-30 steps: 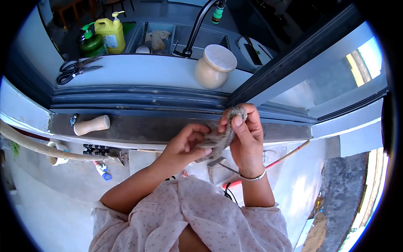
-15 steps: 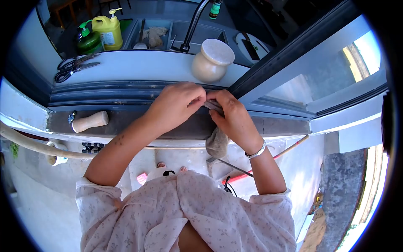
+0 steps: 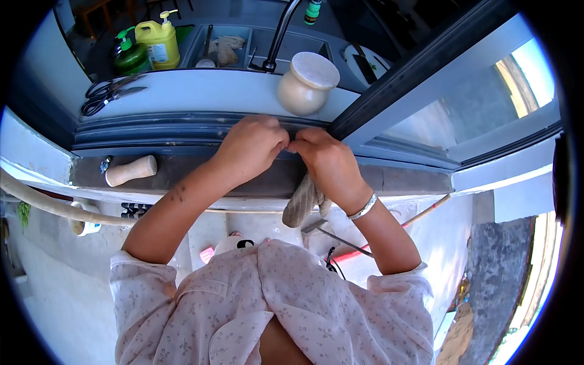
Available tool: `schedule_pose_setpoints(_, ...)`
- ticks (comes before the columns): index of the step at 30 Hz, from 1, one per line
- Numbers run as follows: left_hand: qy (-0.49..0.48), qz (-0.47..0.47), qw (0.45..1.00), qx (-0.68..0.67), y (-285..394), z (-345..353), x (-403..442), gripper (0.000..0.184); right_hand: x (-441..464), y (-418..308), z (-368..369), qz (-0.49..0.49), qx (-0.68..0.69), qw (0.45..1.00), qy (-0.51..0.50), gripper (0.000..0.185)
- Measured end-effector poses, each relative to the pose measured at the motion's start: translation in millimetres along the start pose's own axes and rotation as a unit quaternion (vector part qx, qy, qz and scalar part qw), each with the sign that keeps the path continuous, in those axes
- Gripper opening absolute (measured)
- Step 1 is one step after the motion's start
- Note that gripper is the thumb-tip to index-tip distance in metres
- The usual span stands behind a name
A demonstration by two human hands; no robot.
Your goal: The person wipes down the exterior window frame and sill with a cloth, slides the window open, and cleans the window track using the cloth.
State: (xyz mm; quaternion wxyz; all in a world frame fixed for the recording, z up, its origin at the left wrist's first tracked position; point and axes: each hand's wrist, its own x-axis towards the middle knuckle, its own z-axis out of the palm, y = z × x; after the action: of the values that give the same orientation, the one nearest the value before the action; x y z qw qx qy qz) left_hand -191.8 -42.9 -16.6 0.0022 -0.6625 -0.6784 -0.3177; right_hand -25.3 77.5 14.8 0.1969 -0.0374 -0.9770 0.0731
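Observation:
My left hand (image 3: 252,148) and my right hand (image 3: 328,163) meet fingertip to fingertip over the window track. A grey-brown knitted cloth (image 3: 300,205), which looks like a sock or glove, hangs below my right hand, over the edge of the dark sill. My right hand is closed on its upper part, which the fingers hide. The fingers of my left hand are pinched together at my right fingertips; what they hold, if anything, is too small to make out. Behind my hands stands a pale stone jar (image 3: 308,85) with a flat lid.
Black-handled scissors (image 3: 109,94) lie on the white inner ledge. A pale waisted block (image 3: 131,171) rests on the dark sill (image 3: 194,177) at left. Beyond are a yellow bottle (image 3: 159,45), a green bottle (image 3: 132,58), a sink and a black faucet (image 3: 280,36). The window frame slants at right.
Both hands have moved up from the sill and come together at the fingertips. The cloth, bunched between them earlier, now hangs below my right hand and has swung slightly left.

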Motion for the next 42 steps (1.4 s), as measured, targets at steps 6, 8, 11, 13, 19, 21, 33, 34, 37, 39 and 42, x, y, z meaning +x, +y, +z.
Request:
schedule_pose_setpoints(6, -0.041, 0.003, 0.997, 0.061, 7, -6, -5, 0.008, 6, 1, -5, 0.01, -0.02, 0.999, -0.05, 0.016)
schedule_pose_setpoints(8, -0.039, 0.002, 0.997, 0.072, 11, -7, -6, 0.008, 10, -2, 3, 0.045, -0.026, 0.998, -0.034, 0.015)
schedule_pose_setpoints(11, -0.03, -0.011, 0.998, 0.061, 7, -8, -6, 0.007, 15, -7, 9, 0.076, -0.057, 0.995, -0.023, 0.012)
schedule_pose_setpoints(13, -0.023, -0.02, 0.999, 0.041, 5, -8, -5, 0.007, 17, -7, 10, 0.073, -0.082, 0.994, -0.023, 0.011)
schedule_pose_setpoints(19, 0.039, -0.021, 0.999, 0.006, 7, -9, -8, 0.01, 8, -5, 6, -0.005, -0.106, 0.994, -0.019, 0.011)
schedule_pose_setpoints(21, 0.026, -0.014, 1.0, -0.009, 9, -8, -13, 0.012, 8, -9, 2, -0.014, -0.151, 0.987, -0.061, 0.013)
schedule_pose_setpoints(33, 0.149, -0.094, 0.983, -0.055, -4, -46, -72, 0.014, -2, -25, -19, 0.034, -0.08, 0.996, -0.003, 0.041)
schedule_pose_setpoints(34, 0.149, -0.094, 0.983, -0.056, -4, -47, -76, 0.014, -8, -28, -20, 0.034, -0.08, 0.996, -0.005, 0.041)
schedule_pose_setpoints(37, 0.184, -0.108, 0.975, -0.066, -1, -48, -87, 0.016, -20, -26, -18, 0.091, -0.067, 0.993, -0.028, 0.041)
schedule_pose_setpoints(39, 0.208, -0.109, 0.97, -0.062, 0, -46, -95, 0.017, -23, -16, -4, 0.06, -0.095, 0.994, 0.016, 0.035)
schedule_pose_setpoints(42, 0.213, -0.122, 0.967, -0.066, 0, -41, -106, 0.016, -13, -18, -2, 0.058, -0.092, 0.994, 0.018, 0.024)
